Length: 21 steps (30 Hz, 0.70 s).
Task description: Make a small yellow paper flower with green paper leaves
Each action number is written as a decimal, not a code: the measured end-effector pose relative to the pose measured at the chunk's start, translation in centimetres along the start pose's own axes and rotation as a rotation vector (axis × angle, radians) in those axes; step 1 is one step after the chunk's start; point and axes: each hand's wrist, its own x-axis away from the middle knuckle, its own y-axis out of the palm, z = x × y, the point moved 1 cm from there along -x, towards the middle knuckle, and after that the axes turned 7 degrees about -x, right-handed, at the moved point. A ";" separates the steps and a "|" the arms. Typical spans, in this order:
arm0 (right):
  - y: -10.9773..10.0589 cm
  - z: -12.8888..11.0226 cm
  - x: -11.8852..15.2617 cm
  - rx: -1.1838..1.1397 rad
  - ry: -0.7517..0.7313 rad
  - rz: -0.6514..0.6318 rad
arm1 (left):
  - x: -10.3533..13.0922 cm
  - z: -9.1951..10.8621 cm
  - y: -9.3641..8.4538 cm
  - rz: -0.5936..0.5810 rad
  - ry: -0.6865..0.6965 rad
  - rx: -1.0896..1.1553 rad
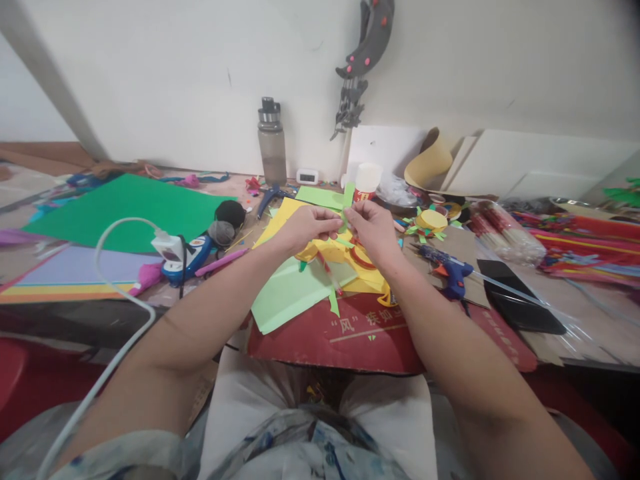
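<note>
Right now, you hold a narrow light-green paper strip (349,195) upright in your right hand (369,225), its thumb and fingers pinched near the lower end. Your left hand (320,223) comes in from nine o'clock, its fingers drawn narrow beside the strip; whether they also grip it, you cannot tell from this view.

Below your hands lie a bright yellow paper sheet (276,221) and curved yellow paper pieces, partly hidden. At seven o'clock from your hands, a pale green paper sheet (285,300) overlaps a dark red cardboard panel with printed characters (375,343), which sits at six o'clock near your lap.

Toward three o'clock rests a round yellow paper piece with green tabs (431,221). At four o'clock, a blue hot-glue gun (453,272) lies on the tabletop (595,293), with a flat black rectangular object (520,297) farther out.

Toward nine o'clock you have a large dark-green sheet (120,210), and nearer you, a white plug (170,248) at a blue-and-white power strip (193,261). A grey translucent bottle with a black lid (272,143) stands upright at eleven o'clock; a white paper cup (369,177) is near one o'clock.
</note>
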 end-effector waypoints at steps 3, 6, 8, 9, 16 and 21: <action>0.0 -0.1 0.0 0.017 -0.004 -0.010 | -0.1 -0.3 -0.1 -0.002 -0.003 -0.002; -0.1 -0.3 0.1 0.033 -0.010 -0.022 | -0.2 -0.4 -0.2 -0.005 -0.005 -0.008; -0.2 -0.3 0.1 0.038 -0.011 -0.024 | -0.3 -0.5 -0.2 -0.004 -0.001 -0.014; -0.2 -0.3 0.1 0.037 -0.009 -0.025 | -0.3 -0.5 -0.2 -0.004 0.003 -0.016; -0.1 -0.4 0.3 0.010 -0.015 -0.008 | -0.2 -0.3 -0.2 -0.006 -0.006 -0.015; 0.0 -0.5 0.3 -0.015 -0.005 -0.009 | -0.2 -0.3 -0.2 -0.012 -0.012 0.004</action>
